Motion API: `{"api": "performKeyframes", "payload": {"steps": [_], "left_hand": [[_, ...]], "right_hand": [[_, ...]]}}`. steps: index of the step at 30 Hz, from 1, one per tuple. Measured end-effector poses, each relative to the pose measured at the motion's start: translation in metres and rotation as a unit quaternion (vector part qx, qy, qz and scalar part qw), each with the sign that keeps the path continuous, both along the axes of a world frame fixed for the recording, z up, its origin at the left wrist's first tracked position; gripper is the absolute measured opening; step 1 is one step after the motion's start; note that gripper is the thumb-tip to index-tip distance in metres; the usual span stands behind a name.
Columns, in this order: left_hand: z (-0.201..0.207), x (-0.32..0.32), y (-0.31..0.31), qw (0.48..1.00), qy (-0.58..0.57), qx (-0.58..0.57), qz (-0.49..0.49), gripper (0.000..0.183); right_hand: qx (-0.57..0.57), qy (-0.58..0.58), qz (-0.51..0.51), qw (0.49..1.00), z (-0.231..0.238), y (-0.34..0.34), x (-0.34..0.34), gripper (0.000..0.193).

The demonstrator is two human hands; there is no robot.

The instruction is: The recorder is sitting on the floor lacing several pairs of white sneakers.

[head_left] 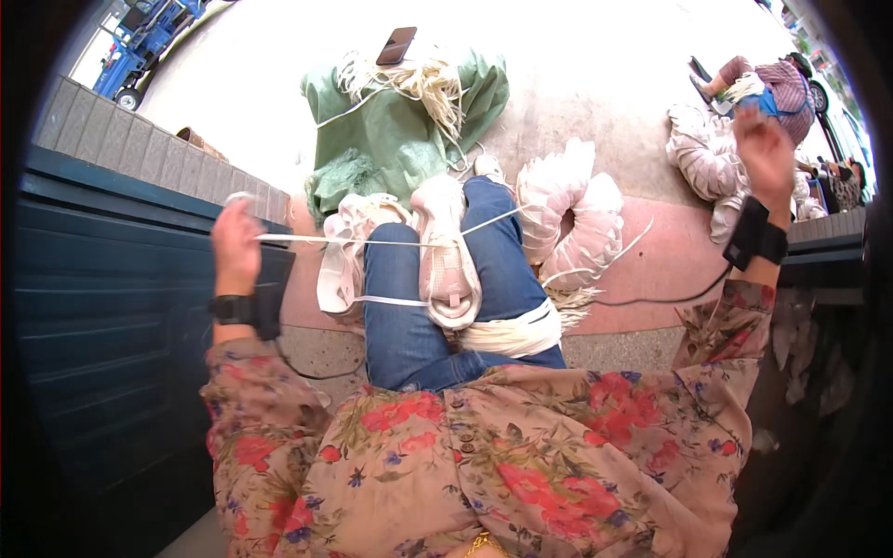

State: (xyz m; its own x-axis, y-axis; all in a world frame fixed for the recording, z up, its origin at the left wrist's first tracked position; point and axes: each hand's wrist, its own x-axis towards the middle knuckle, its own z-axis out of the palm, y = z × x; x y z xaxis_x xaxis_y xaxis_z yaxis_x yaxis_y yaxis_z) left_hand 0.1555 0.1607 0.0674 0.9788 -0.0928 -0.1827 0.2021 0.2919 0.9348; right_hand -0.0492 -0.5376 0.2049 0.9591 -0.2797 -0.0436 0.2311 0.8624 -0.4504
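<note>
A pale pink-white shoe lies sole end toward me between my denim-clad knees. A second pale shoe is beside it on the left, with a white strip between them. My left hand is raised at the left, closed on a white shoelace pulled taut across to the shoe. Another stretch of lace slants from the shoe toward the right and fades against the pale bundle. My right hand is lifted high at the far right; its fingers are blurred, and what they hold, if anything, does not show.
A bundle of cream laces lies on my right thigh. Strung pale shoes stand right of my knees. Ahead, a green sack carries more laces and a phone. A person sits beyond another shoe pile. A dark blue door borders my left.
</note>
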Motion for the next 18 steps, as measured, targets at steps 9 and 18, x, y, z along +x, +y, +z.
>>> {"api": "performKeyframes", "payload": {"steps": [9,18], "left_hand": [[-0.039,-0.004,0.021,0.97,0.244,-0.011,-0.001,0.013],[-0.058,-0.107,-0.154,0.879,-0.04,0.338,-0.333,0.018]], "right_hand": [[-0.541,0.294,0.11,0.78,-0.187,0.196,-0.001,0.026],[-0.742,0.204,0.15,0.621,-0.231,0.327,0.013,0.02]]}}
